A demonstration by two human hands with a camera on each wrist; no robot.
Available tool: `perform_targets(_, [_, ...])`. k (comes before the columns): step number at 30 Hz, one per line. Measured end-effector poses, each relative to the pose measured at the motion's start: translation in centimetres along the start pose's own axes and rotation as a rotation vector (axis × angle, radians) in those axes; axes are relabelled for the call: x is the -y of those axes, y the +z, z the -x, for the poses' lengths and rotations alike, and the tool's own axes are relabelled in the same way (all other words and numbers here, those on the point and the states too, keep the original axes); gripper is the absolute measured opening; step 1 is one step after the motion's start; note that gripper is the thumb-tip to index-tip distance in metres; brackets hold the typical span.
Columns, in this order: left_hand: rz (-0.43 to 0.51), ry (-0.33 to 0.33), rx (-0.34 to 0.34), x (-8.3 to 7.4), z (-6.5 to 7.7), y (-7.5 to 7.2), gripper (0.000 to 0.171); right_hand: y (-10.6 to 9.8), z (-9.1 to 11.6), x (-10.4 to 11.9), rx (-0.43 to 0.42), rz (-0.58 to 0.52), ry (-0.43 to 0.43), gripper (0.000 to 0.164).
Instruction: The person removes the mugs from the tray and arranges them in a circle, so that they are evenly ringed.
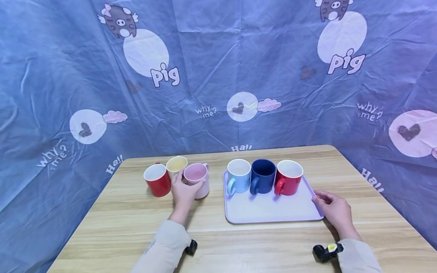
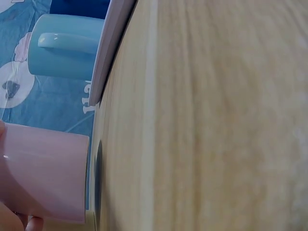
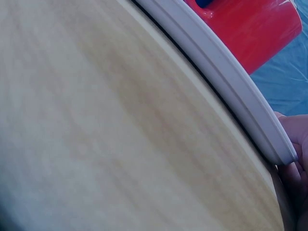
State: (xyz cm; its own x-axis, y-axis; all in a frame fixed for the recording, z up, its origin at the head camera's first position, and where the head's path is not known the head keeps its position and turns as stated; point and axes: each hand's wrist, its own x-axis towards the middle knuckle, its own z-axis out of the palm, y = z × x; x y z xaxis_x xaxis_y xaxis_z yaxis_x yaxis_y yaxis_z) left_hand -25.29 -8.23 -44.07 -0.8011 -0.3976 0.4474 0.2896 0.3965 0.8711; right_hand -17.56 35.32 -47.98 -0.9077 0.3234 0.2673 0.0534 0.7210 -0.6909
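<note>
L hand (image 1: 184,193) grips pink mug (image 2: 45,173) just above worktop (image 1: 208,242), L of tray (image 1: 269,210), R hand (image 1: 336,212) pinches tray edge; mug's prob. stiff, slick & breakable, so best held round body or handle.

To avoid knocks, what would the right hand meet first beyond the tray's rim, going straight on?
Probably the red mug on the tray, ahead and left of the right hand; depth is unclear.
</note>
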Motion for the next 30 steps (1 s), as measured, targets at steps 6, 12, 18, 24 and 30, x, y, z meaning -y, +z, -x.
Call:
perform_targets(6, [-0.026, 0.000, -0.021, 0.4, -0.1, -0.2, 0.073, 0.0, 0.0, 0.0, -0.012, 0.006, -0.020, 0.036])
perform_targets(12, [-0.029, -0.046, -0.036, 0.5, 0.0, 0.0, 0.074, 0.0, 0.0, 0.1, -0.002, 0.004, -0.006, 0.037])
perform_targets(18, [-0.059, -0.092, -0.050, 0.3, 0.2, 0.5, 0.076, 0.0, 0.0, 0.1, 0.012, 0.005, 0.019, 0.039])
perform_targets(24, [-0.081, -0.158, -0.090, -0.1, 0.2, 1.0, 0.079, 0.1, -0.1, -0.1, 0.010, 0.004, 0.019, 0.039])
perform_targets(30, [-0.073, -0.211, -0.125, -0.3, 0.3, 1.6, 0.081, 0.1, -0.1, -0.2, 0.005, 0.003, 0.008, 0.038])
